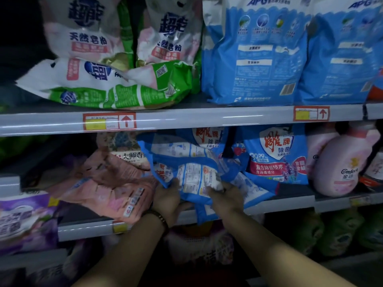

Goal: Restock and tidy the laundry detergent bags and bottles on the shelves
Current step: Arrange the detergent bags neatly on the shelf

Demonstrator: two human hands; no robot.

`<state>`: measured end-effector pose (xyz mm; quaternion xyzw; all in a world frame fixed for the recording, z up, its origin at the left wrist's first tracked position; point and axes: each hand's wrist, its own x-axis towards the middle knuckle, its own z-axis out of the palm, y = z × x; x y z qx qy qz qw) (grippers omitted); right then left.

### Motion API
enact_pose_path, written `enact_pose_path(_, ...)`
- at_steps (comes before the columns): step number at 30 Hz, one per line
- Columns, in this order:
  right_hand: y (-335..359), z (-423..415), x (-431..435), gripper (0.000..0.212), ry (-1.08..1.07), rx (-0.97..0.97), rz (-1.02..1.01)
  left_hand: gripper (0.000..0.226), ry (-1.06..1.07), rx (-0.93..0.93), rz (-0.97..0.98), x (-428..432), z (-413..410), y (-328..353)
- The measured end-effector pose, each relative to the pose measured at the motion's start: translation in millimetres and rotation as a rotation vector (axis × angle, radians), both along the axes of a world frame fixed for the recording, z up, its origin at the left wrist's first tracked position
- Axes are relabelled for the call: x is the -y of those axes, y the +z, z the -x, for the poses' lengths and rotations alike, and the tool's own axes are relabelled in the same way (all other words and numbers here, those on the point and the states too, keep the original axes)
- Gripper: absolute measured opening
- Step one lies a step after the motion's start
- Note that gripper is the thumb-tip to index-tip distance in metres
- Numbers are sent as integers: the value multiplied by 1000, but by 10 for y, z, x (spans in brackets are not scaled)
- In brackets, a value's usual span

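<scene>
Left hand (168, 196) and right hand (226, 196) grasp the lower edge of a blue detergent bag (186, 168) leaning at the middle shelf (279, 203) front; probably heavy, limp and slick, it is best supported beneath.

I log upper shelf (207, 118): lying bag (107, 88) left, APG bags (255, 59) right | lower shelf (290, 201): front bag (192, 172) at near edge, middle | Comfort bottle (339, 168) right of it.

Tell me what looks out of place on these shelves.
A green-and-white bag lies flat on the upper shelf before upright bags. Below, a pink bag slumps sideways; the crumpled blue bag held by the left hand and right hand overhangs the middle shelf.
</scene>
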<state>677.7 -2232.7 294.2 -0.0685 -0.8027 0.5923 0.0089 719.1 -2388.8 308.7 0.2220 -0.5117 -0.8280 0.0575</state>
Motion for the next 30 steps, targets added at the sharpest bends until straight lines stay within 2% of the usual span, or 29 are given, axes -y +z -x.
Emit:
enact_pose_path(5, 108, -296, 713, 29, 144, -43, 48, 29, 85, -98, 55, 728, -392, 186)
enact_pose_path(9, 123, -487, 1160, 52, 534, 119, 116, 31, 265, -64, 49, 1342, -496, 217)
enact_pose_path(10, 130, -509, 1195, 59, 571, 139, 100, 32, 315, -21, 60, 1426, -513, 187)
enact_pose_path(12, 197, -534, 1177, 66, 582, 157, 88, 33, 360, 44, 103, 1436, -545, 142)
enact_pose_path(13, 230, -530, 1149, 58, 570, 173, 86, 35, 383, 51, 101, 1430, -523, 79)
enact_pose_path(15, 293, -522, 1042, 33, 518, 222, 78, 66, 437, 78, 131, 1358, -469, -50)
enact_pose_path(16, 281, -488, 982, 28, 455, 238, 84, 84, 504, 120, 167, 1366, -351, -228)
enact_pose_path(17, 248, -437, 918, 32, 374, 242, 102, 89, 546, 144, 228, 1325, -265, -361)
enact_pose_path(18, 236, -406, 834, 37, 295, 230, 120, 77, 554, 125, 299, 1184, -265, -381)
enact_pose_path(20, 111, -281, 585, 29, 149, 174, 98, 41, 460, 50, 501, 692, -465, -114)
enact_pose_path(22, 51, -218, 278, 22, 35, 143, -10, 23, 313, -39, 726, 265, -552, -46)
enact_pose_path(26, -16, -199, -339, 26, -122, 119, -165, 29, -28, -225, 1092, -249, -425, -248)
enact_pose_path(28, -112, -164, -631, 41, -219, 101, -143, 23, -179, -291, 1253, -454, -374, -249)
enact_pose_path(30, -157, -151, -867, 57, -304, 88, -56, 26, -284, -332, 1391, -612, -264, -243)
